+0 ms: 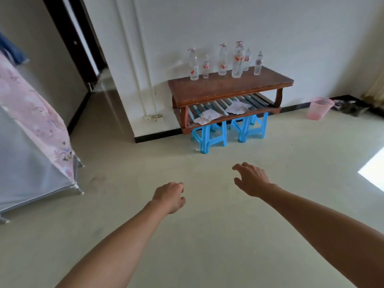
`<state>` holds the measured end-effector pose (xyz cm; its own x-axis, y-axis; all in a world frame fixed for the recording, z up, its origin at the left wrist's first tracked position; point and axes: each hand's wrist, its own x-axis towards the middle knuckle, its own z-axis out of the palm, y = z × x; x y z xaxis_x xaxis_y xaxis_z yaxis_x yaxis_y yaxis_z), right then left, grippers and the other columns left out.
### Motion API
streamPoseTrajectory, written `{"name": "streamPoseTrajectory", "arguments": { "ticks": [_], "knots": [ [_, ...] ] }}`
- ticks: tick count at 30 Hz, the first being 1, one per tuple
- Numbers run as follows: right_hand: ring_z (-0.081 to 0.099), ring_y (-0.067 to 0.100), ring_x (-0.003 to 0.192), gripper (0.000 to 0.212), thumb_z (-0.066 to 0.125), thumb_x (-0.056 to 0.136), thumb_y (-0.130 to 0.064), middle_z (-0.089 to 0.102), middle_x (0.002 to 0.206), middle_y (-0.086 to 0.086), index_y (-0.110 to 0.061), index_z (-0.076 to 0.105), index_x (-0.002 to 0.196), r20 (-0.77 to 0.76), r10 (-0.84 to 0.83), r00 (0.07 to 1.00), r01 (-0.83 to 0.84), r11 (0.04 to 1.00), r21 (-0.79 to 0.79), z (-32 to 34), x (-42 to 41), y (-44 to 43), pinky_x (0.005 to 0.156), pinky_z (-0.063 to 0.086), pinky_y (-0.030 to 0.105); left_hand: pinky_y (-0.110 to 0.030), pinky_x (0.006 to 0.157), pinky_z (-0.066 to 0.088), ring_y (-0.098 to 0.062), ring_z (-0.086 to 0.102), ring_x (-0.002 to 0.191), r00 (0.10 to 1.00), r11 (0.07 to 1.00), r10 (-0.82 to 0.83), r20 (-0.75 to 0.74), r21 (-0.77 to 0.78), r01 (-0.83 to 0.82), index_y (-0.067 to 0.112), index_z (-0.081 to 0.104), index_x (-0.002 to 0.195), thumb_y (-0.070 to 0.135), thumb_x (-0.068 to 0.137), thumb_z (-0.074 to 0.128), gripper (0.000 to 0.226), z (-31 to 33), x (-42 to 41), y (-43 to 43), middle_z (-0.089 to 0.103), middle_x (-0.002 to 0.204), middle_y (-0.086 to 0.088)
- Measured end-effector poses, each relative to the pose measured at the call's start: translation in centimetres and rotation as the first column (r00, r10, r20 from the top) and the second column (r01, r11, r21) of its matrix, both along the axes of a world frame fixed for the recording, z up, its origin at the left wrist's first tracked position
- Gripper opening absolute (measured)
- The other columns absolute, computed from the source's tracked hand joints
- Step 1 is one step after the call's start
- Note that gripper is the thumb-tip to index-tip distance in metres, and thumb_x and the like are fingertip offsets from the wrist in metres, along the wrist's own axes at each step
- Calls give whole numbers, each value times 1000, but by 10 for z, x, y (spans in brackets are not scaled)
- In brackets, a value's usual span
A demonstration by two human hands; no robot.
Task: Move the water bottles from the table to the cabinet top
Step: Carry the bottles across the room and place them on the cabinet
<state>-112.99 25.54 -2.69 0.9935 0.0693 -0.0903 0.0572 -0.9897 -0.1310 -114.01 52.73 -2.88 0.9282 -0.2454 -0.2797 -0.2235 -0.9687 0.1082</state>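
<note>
While both arms are extended forward above the floor [207, 235], six water bottles [222, 61] stand upright on the wooden table [228, 87], long axes vertical, caps uppermost. They form a loose row along the table's rear edge, close to the white wall [270, 28]. Three are tall, with red rings at the neck; three are shorter.

Most bottles carry red-and-white labels. The rightmost bottle [258, 63] has a pale label that cannot be read. Fill levels cannot be judged through the clear plastic. The table's lower parts are partly hidden by two blue stools [207, 136] pushed beneath it. Crumpled papers [238, 107] lie on its slatted lower shelf [259, 99]. At the left edge, a fabric-covered frame [31, 121], pink floral over white, is cut off by the picture border, and its top is out of view. A pink basket [320, 108] stands on the floor to the right of the table, somewhat blurred.

The left hand [170, 196] has its fingers loosely curled and holds nothing. The right hand [251, 178] is relaxed, fingers spread, palm down, also empty. The bottles lie ahead of and well apart from both hands, and neither hand touches them. The row sits roughly in line with the gap between the hands.
</note>
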Motion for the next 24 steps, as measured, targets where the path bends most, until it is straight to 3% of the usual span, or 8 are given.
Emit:
{"name": "streamPoseTrajectory", "arguments": {
  "ticks": [5,11,19,24],
  "knots": [
    [56,26,116,46,50,94,-37,51,136,1,-28,43,139,-36,-81,996,81,997,-6,-28,116,-58,84,43,33,-33,86,45,-26,57,109,996,996,-86,-23,12,86,18,54,117,33,91,51,30,-18,133,-59,59,122,-4],
    [56,27,115,48,51,93,-37,53,134,3,-26,44,139,-11,-118,993,118,993,22,-16,293,-109,86,45,35,-33,83,46,-26,58,106,999,999,-44,4,-6,44,19,54,116,34,90,51,30,-3,304,-106,59,121,-3],
    [58,27,114,48,53,93,-38,53,133,3,-26,43,138,39,-36,999,35,999,31,5,491,-118,87,48,39,-32,82,44,-26,58,109,999,1000,-14,44,-24,15,20,55,118,34,91,51,30,7,487,-132,61,121,-3],
    [60,26,110,44,56,90,-35,57,130,1,-27,47,132,61,-20,998,18,999,32,-4,614,-122,82,51,40,-33,80,47,-25,60,103,996,997,-28,82,-73,34,20,56,108,35,91,55,22,-1,616,-139,62,115,-2]
  ]
}}
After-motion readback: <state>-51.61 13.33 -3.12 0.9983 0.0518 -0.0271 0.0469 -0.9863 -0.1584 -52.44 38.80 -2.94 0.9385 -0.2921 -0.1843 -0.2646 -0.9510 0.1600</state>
